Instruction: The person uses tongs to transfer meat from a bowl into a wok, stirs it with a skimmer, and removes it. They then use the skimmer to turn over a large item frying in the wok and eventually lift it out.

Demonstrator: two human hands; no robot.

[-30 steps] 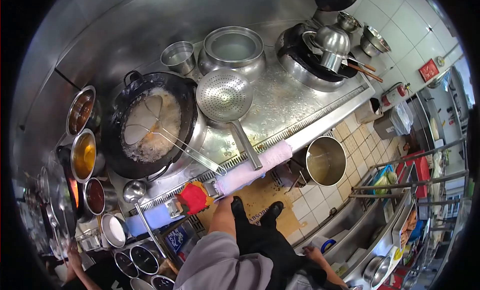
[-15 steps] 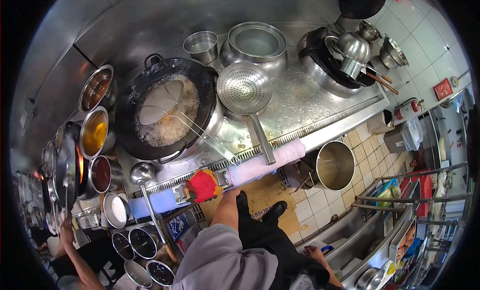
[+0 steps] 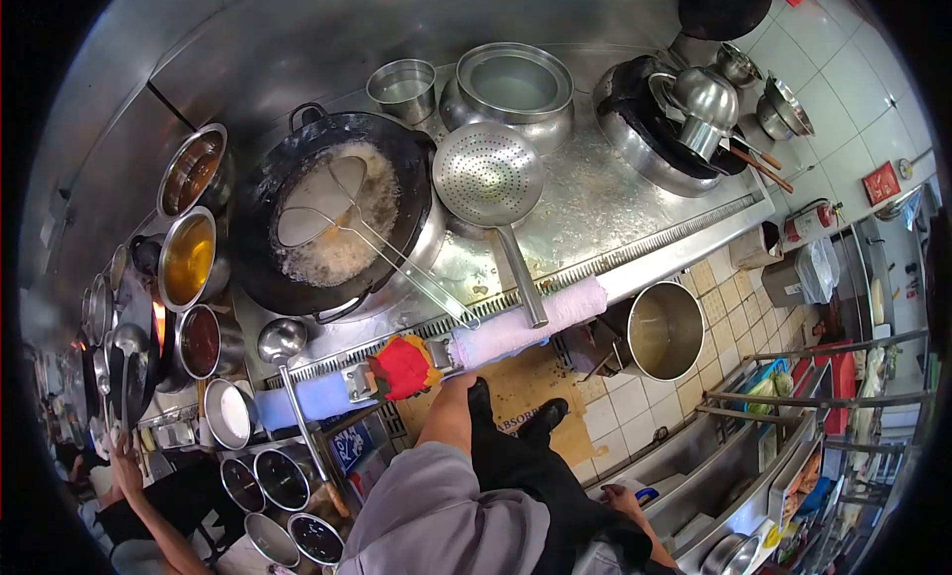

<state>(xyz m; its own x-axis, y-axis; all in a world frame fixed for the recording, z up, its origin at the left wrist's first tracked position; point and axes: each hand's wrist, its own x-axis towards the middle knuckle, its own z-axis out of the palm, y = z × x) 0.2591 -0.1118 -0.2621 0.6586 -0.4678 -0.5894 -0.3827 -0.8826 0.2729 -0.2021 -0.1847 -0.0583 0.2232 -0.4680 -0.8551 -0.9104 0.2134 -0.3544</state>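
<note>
My left forearm reaches from a grey sleeve to the stove's front edge. My left hand [image 3: 452, 388] ends just below a red cloth [image 3: 402, 367] and a rolled pink towel [image 3: 555, 312], with its fingers hidden under the edge. My right hand [image 3: 620, 498] is low behind me on a steel counter, next to a blue-rimmed item [image 3: 650, 494]; its grip is too small to read. Ahead stands a black wok [image 3: 297, 139] of bubbling oil, with a wire skimmer [image 3: 317, 213] resting in it. A perforated strainer [image 3: 488, 173] lies beside it.
Pots of sauce and oil [image 3: 188, 258] line the left side, with a ladle [image 3: 281, 339] near them. A second wok [image 3: 645, 129] holds a steel ladle at the right. A steel pot [image 3: 664, 329] stands on the tiled floor. Another person's hand [image 3: 124, 456] works at lower left.
The view has shifted a little. My arms stay where they were. The other person's hand at lower left has come further into view by a flaming burner.
</note>
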